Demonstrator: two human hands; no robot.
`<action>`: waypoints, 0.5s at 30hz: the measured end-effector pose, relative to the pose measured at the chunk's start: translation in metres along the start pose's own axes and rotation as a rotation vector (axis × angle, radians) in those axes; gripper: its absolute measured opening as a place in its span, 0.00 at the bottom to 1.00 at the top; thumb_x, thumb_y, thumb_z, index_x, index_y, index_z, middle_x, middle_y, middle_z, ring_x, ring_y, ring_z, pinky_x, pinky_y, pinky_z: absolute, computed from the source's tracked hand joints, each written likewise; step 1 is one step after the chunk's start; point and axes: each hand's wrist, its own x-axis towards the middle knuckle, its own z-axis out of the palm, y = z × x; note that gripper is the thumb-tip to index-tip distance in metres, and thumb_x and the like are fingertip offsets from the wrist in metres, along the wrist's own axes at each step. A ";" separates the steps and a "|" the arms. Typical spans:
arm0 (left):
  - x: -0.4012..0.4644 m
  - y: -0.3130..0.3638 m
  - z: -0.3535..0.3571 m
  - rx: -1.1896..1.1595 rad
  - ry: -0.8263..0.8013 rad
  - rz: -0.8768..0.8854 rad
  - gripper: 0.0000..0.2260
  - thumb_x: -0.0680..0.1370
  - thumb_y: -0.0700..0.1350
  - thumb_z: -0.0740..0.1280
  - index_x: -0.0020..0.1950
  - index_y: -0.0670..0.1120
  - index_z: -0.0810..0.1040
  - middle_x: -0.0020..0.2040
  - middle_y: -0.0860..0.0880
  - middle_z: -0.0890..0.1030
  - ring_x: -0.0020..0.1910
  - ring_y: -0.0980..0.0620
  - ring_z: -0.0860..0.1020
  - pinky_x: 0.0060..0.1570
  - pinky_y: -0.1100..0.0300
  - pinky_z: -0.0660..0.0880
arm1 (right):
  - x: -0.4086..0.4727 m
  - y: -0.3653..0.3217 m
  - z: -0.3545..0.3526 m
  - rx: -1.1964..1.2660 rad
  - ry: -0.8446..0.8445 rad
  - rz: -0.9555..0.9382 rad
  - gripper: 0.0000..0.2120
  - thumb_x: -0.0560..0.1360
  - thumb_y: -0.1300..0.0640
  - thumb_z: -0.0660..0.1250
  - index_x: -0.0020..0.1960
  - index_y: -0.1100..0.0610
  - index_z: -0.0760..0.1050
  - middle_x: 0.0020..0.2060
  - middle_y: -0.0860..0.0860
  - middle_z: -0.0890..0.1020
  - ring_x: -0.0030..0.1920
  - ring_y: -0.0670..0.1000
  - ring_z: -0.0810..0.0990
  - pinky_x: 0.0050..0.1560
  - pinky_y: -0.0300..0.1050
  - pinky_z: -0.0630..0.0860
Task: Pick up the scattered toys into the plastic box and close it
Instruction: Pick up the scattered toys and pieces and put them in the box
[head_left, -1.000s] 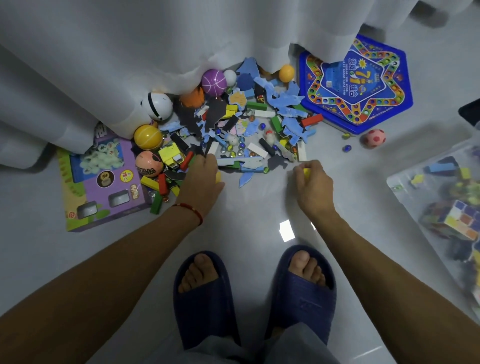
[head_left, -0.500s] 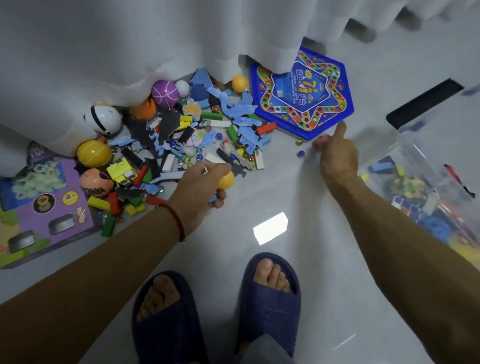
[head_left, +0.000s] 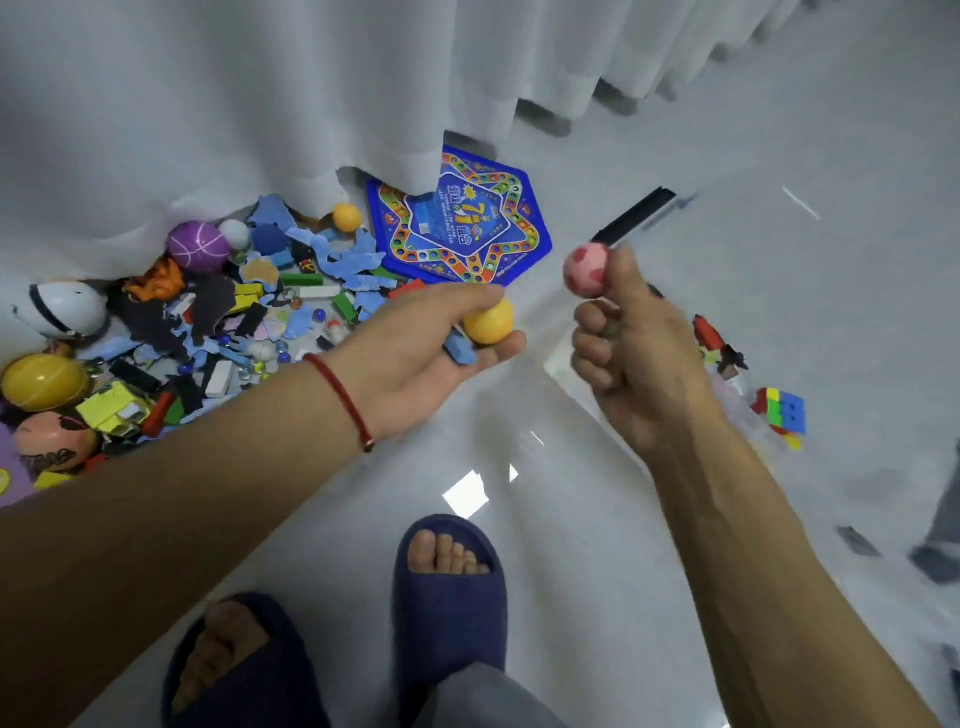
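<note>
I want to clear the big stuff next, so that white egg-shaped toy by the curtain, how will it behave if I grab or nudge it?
The white egg toy looks smooth and glossy, so probably slippery in one hand. Its rounded shape, lying on its side, suggests it would roll or wobble if nudged. It looks hollow plastic, likely light for its size.

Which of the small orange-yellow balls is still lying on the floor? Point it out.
The small orange ball at the curtain's edge, beside the blue game board. Its twin is held in the left hand.

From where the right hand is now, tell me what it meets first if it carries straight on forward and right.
Most likely the clear plastic box: the right hand, holding the pink ball, hovers over its near edge. Depth is unclear.
</note>
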 end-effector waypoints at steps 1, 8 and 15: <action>-0.001 0.004 0.023 0.057 -0.059 0.011 0.05 0.77 0.37 0.68 0.44 0.37 0.74 0.42 0.41 0.73 0.46 0.45 0.75 0.48 0.50 0.82 | -0.008 -0.021 -0.011 0.018 0.068 -0.071 0.16 0.81 0.42 0.62 0.45 0.54 0.75 0.29 0.48 0.67 0.25 0.45 0.61 0.21 0.36 0.57; -0.003 0.022 0.159 0.273 -0.273 -0.076 0.22 0.78 0.47 0.65 0.69 0.46 0.64 0.67 0.43 0.63 0.65 0.38 0.71 0.66 0.37 0.67 | 0.018 -0.091 -0.106 0.277 0.462 -0.052 0.11 0.79 0.58 0.62 0.58 0.63 0.69 0.50 0.58 0.76 0.48 0.54 0.78 0.42 0.50 0.81; 0.018 0.012 0.169 0.237 -0.323 -0.112 0.29 0.77 0.44 0.62 0.77 0.45 0.56 0.78 0.40 0.51 0.77 0.35 0.51 0.70 0.34 0.58 | 0.021 -0.081 -0.112 0.029 0.577 -0.143 0.19 0.75 0.54 0.63 0.65 0.58 0.73 0.60 0.53 0.74 0.65 0.59 0.72 0.61 0.62 0.77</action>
